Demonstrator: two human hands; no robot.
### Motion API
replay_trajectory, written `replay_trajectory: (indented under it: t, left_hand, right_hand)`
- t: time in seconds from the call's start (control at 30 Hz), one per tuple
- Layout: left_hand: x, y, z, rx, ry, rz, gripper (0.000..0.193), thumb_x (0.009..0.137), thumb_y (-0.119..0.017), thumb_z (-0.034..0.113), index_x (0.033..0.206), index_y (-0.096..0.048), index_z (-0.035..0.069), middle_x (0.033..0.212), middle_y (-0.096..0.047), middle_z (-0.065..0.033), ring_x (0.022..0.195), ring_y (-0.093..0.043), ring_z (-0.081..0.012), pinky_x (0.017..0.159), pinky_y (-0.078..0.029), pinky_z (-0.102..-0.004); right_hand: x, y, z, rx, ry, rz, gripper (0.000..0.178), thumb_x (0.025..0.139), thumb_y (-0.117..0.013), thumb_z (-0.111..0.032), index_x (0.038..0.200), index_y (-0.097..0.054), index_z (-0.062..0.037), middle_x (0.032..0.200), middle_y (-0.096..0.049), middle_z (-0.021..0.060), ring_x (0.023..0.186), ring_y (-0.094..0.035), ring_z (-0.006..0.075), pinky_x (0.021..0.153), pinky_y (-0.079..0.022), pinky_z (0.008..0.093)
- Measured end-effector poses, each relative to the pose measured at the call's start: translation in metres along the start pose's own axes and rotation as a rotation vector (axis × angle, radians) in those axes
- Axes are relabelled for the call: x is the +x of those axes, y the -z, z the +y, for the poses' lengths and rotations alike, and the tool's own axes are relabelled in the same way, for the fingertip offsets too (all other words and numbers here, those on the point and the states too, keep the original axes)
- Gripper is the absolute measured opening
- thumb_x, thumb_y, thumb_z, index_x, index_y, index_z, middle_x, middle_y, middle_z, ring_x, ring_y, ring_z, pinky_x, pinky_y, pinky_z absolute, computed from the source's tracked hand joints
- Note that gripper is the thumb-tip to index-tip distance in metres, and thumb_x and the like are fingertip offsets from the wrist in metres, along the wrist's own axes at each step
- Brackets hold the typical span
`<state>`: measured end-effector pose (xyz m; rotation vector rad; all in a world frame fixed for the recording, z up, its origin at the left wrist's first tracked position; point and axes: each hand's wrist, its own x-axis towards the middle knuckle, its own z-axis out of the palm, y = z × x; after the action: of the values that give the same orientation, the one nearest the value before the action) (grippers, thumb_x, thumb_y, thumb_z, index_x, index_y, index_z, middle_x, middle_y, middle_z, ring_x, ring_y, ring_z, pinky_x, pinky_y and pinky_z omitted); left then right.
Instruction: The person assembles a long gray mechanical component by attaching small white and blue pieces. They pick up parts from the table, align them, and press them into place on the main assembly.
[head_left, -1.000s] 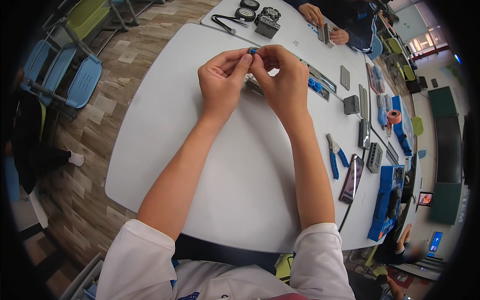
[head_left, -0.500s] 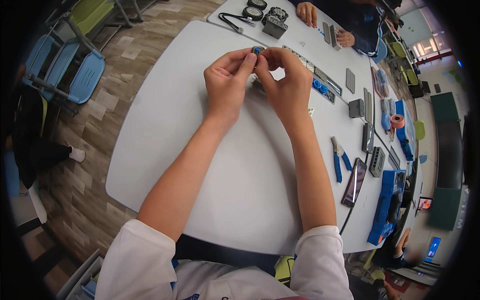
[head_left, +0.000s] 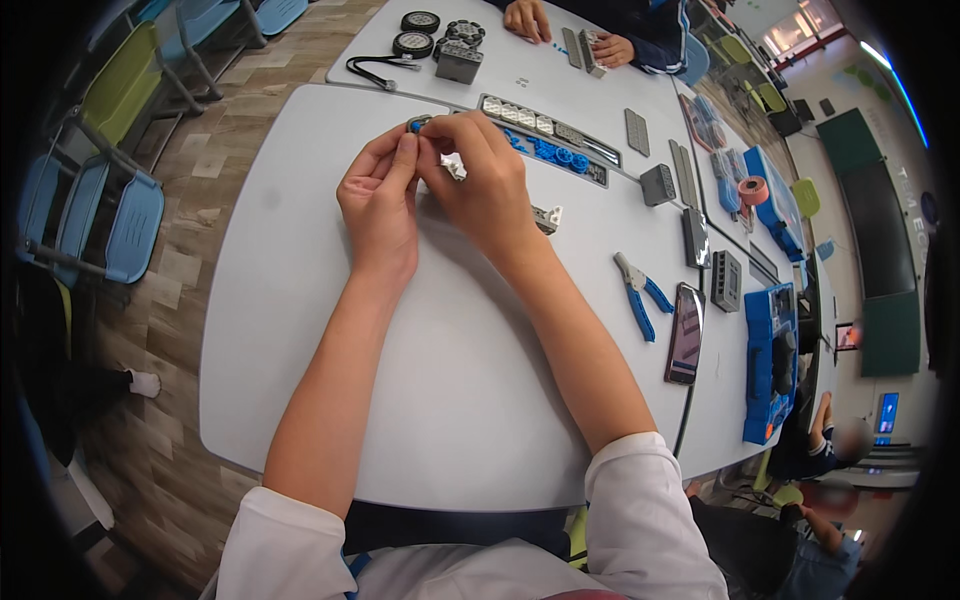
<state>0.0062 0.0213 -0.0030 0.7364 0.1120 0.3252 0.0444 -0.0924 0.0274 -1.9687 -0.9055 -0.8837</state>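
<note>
Both hands are raised over the far part of the white table [head_left: 300,330], fingertips together. My left hand [head_left: 380,205] pinches a small grey part with a blue piece [head_left: 416,125] in it between thumb and fingers. My right hand [head_left: 485,185] has its thumb and fingers closed against the near side of that part. The fingers cover most of it, so its exact kind does not show. Beneath and behind my right hand, light grey building pieces [head_left: 546,219] lie partly hidden on the table. Just beyond sits a grey parts tray [head_left: 530,118] with white and blue pieces.
Blue-handled pliers [head_left: 643,297], a phone [head_left: 686,335] and a grey block [head_left: 726,280] lie at the right. A blue case [head_left: 768,365] stands farther right. Wheels [head_left: 414,43], a black cable [head_left: 380,72] and a co-worker's hands [head_left: 612,48] are across the table.
The whole view has swung, so the table and hands sit farther left in the picture. More of the parts tray shows past my right hand. Both hands keep their pinch on the small part.
</note>
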Motion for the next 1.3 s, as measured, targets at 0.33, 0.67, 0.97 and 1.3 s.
replay_trajectory:
  t: [0.33, 0.67, 0.97, 1.3]
  left_hand:
    - [-0.002, 0.004, -0.001, -0.122, 0.096, 0.005, 0.021, 0.111, -0.071, 0.012, 0.129, -0.073, 0.002, 0.124, -0.076, -0.0075, 0.116, -0.071, -0.0153, 0.103, -0.056, -0.0308]
    - [-0.001, 0.008, -0.007, -0.161, 0.099, 0.031, 0.019, 0.111, -0.070, 0.011, 0.128, -0.073, 0.003, 0.125, -0.075, -0.0084, 0.118, -0.070, -0.0168, 0.107, -0.056, -0.0323]
    - [0.005, 0.017, -0.006, -0.082, 0.122, 0.015, 0.018, 0.113, -0.067, 0.015, 0.128, -0.070, 0.004, 0.125, -0.074, -0.0076, 0.119, -0.070, -0.0160, 0.106, -0.058, -0.0319]
    - [0.007, 0.009, -0.004, -0.013, 0.017, -0.030, 0.024, 0.112, -0.069, 0.013, 0.131, -0.069, 0.000, 0.127, -0.075, -0.0106, 0.119, -0.071, -0.0186, 0.109, -0.057, -0.0340]
  right_hand:
    - [-0.003, 0.000, 0.000, 0.087, 0.002, 0.011, 0.022, 0.090, -0.083, 0.005, 0.108, -0.071, 0.0009, 0.099, -0.074, 0.0115, 0.086, -0.077, 0.0259, 0.075, -0.064, 0.0352]
    - [-0.003, 0.001, 0.000, 0.091, 0.012, 0.016, 0.022, 0.090, -0.084, 0.003, 0.108, -0.073, 0.0003, 0.098, -0.075, 0.0127, 0.086, -0.076, 0.0278, 0.075, -0.063, 0.0373]
    - [-0.009, -0.001, 0.002, 0.100, 0.017, 0.058, 0.022, 0.090, -0.084, -0.003, 0.107, -0.071, -0.0021, 0.096, -0.073, 0.0116, 0.085, -0.074, 0.0293, 0.073, -0.062, 0.0393]
    - [-0.006, 0.002, 0.002, 0.165, -0.076, 0.042, 0.020, 0.089, -0.084, -0.001, 0.106, -0.073, -0.0009, 0.096, -0.074, 0.0120, 0.085, -0.076, 0.0283, 0.076, -0.062, 0.0389]
